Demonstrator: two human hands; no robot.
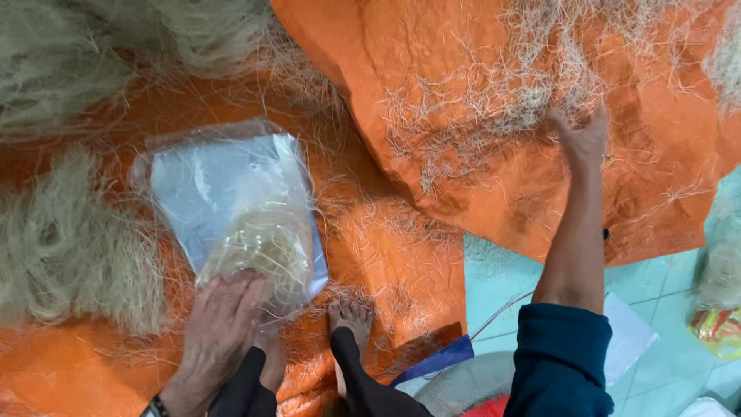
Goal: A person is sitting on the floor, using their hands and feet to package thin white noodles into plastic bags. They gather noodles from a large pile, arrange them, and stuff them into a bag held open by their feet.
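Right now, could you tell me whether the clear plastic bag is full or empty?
Partly filled: pale noodle-like strands fill the lower half of the clear plastic bag, under the left hand; the upper half looks flat.

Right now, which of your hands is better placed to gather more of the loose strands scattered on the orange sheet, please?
Probably the right hand: it already reaches into the loose strands on the orange sheet, while the left hand presses on the clear bag.

An orange tarp [401, 262] covers most of the floor, folded up at far right. Pale noodle heaps [62, 239] lie on it at left and far left. A bare foot [351, 316] rests on its near edge. Teal tiles [664, 371] show near right, with white paper [629, 336], a blue strip [436, 361] and a colourful packet [718, 332].
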